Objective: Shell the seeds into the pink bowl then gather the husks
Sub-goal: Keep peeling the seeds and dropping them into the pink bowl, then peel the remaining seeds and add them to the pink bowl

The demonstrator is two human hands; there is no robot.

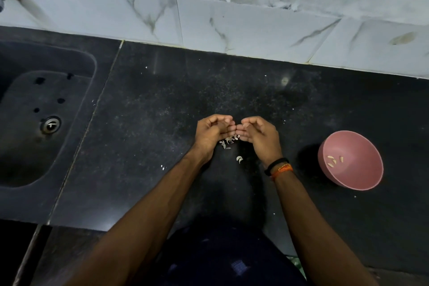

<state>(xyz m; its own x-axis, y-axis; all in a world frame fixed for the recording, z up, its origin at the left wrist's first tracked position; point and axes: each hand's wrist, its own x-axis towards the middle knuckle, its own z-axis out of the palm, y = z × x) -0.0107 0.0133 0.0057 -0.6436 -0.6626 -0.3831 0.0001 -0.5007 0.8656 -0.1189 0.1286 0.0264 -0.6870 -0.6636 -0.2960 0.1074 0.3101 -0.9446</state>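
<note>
My left hand (212, 133) and my right hand (258, 137) meet fingertip to fingertip over the middle of the black counter, fingers curled. Together they pinch a small pale seed (244, 125) between them. Directly below the hands lies a small heap of pale husks (228, 141), and a couple of curved husk pieces (239, 159) lie a little nearer to me. The pink bowl (362, 183) stands to the right of my right wrist, tilted toward me, with a few shelled seeds (332, 160) inside it.
A dark sink (34, 123) with a metal drain (50, 124) is sunk into the counter at the left. A marble-tiled wall (232, 18) runs along the back. Tiny husk flecks dot the black counter (162, 104). The counter's front edge is near my body.
</note>
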